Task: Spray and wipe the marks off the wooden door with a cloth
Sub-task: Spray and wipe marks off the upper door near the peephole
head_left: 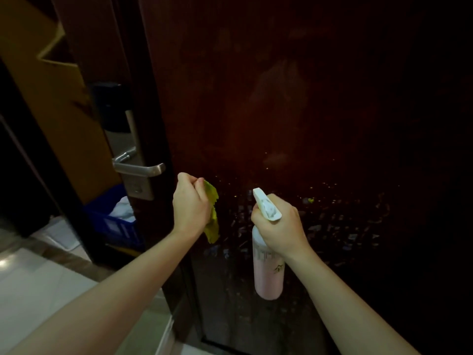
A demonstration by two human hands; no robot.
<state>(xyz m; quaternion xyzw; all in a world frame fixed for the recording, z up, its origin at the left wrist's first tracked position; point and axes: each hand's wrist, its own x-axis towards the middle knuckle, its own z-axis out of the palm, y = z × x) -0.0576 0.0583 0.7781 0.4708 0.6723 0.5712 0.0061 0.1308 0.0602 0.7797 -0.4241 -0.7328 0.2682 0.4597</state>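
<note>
The dark wooden door (294,98) fills the middle and right of the head view, standing ajar. Wet droplets and runs (332,221) glisten across its lower part, and faint smears show higher up. My left hand (190,207) grips a bunched yellow-green cloth (212,219) just in front of the door near its left edge. My right hand (277,228) grips the neck of a pink spray bottle (268,272), its white nozzle (263,202) pointing up and left toward the door.
A silver lever handle (139,169) and lock plate sit on the door's edge at left. Behind the opening stands a blue crate (115,224) with white cloth in it. Pale floor tiles (33,283) lie at lower left.
</note>
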